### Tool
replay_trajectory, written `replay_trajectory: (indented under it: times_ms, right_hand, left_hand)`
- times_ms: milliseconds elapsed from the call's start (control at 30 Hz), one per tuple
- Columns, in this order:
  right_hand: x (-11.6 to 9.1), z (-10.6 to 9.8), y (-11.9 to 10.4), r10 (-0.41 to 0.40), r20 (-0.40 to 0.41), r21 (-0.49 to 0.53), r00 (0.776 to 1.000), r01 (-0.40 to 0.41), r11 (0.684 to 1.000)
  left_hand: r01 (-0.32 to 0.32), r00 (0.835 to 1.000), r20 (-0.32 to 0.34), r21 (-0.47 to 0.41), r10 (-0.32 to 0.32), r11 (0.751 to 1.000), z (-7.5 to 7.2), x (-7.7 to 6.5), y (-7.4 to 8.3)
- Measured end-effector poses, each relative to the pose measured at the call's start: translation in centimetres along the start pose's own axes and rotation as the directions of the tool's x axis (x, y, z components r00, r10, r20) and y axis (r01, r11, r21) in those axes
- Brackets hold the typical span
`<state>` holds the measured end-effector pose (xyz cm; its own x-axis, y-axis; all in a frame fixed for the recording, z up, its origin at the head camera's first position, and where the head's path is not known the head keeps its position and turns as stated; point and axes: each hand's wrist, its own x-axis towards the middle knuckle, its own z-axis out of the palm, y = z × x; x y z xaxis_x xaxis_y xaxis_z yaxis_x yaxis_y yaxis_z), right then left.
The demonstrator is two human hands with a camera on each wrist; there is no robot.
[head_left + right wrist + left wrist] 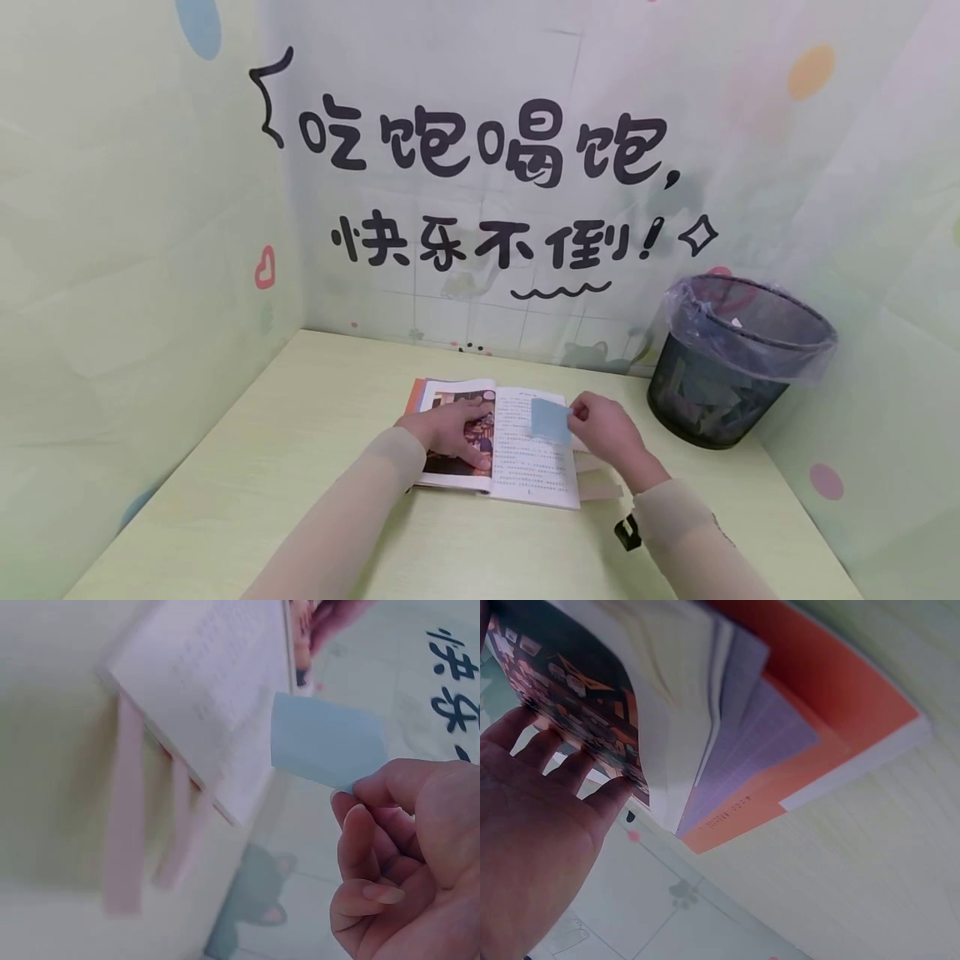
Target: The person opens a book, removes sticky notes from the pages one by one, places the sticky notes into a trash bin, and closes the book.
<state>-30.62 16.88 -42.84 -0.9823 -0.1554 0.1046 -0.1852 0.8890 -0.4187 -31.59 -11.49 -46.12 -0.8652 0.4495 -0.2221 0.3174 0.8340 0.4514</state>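
An open book [534,475] lies on the table, a dark illustrated page on its left and printed text on its right. My left hand [452,429] rests on the illustrated page with fingers spread; the left wrist view shows its fingers [570,769] on that page. Between thumb and forefinger my right hand [609,427] pinches a blue sticky note [550,421] by one edge. In the right wrist view the note [326,739] appears apart from the page, the other fingers curled beneath. Pale paper strips [600,485] stick out from the book's right edge.
A black mesh waste bin [701,400] with a clear plastic liner stands at the table's back right. Printed walls enclose the table [300,467] at the left, back and right. A small black object [627,532] shows at the right wrist.
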Motion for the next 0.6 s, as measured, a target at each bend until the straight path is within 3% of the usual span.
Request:
replay_trajectory:
  times_ms: [267, 600]
  right_hand:
    - [1.0, -7.9, 1.9, -0.054, -0.186, -0.022, 0.981, 0.05, 0.998]
    - [0.8, -17.5, 3.6, 0.033, -0.374, -0.015, 0.927, -0.042, 0.999]
  left_hand:
    - [0.004, 1.0, 0.003, -0.012, -0.004, 1.0, 0.0, -0.1, -0.1]
    - [-0.013, 1.0, 0.004, -0.037, 0.013, 0.999, 0.2, 0.2, -0.4]
